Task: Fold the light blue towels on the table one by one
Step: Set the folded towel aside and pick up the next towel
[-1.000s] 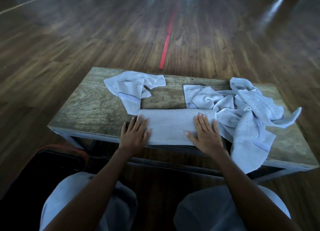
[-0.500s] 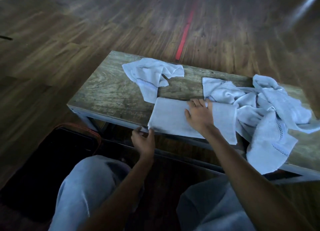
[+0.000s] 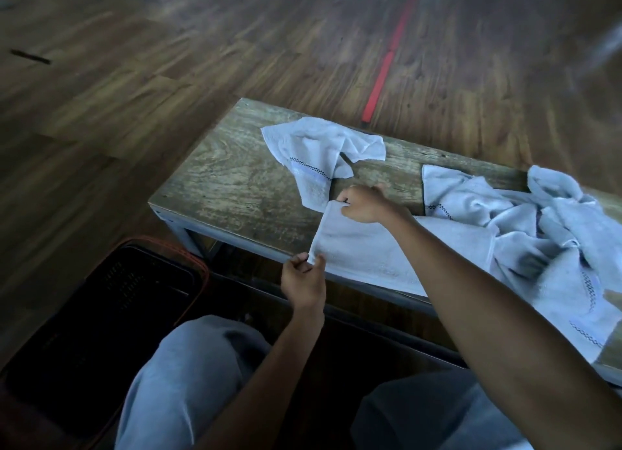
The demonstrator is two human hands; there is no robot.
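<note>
Both hands, L hand (image 3: pixel 303 281) & R hand (image 3: pixel 363 204), pinch folded towel's (image 3: pixel 370 251) left-end corners on table (image 3: pixel 235 187).

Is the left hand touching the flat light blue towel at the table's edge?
Touching: head view shows the left hand pinching a corner of the flat light blue towel.

Wooden table (image 3: pixel 232 193) holds a folded towel (image 3: pixel 367 259), a crumpled towel (image 3: pixel 313 148), a towel heap (image 3: pixel 555 224).
</note>
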